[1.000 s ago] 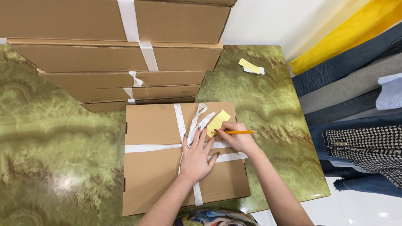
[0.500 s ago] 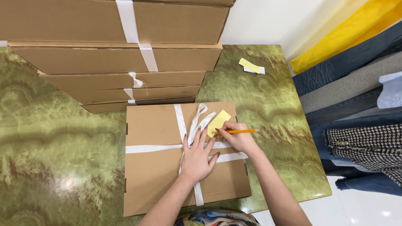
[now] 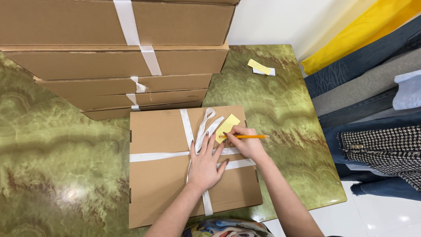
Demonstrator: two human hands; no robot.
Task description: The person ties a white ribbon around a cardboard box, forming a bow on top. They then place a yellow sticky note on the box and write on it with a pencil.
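— Marble table (image 3: 66,175) bears the flat cardboard box (image 3: 162,184), tied with white ribbon (image 3: 151,156). Your left hand (image 3: 205,164) lies open, fingers spread, pinning it; keep that pressure.

— And the writing?

— Your right hand (image 3: 245,142) pinches the orange pencil (image 3: 245,136) at the yellow sticky note (image 3: 227,127) on the box's far right corner. Little has shifted since a second ago.
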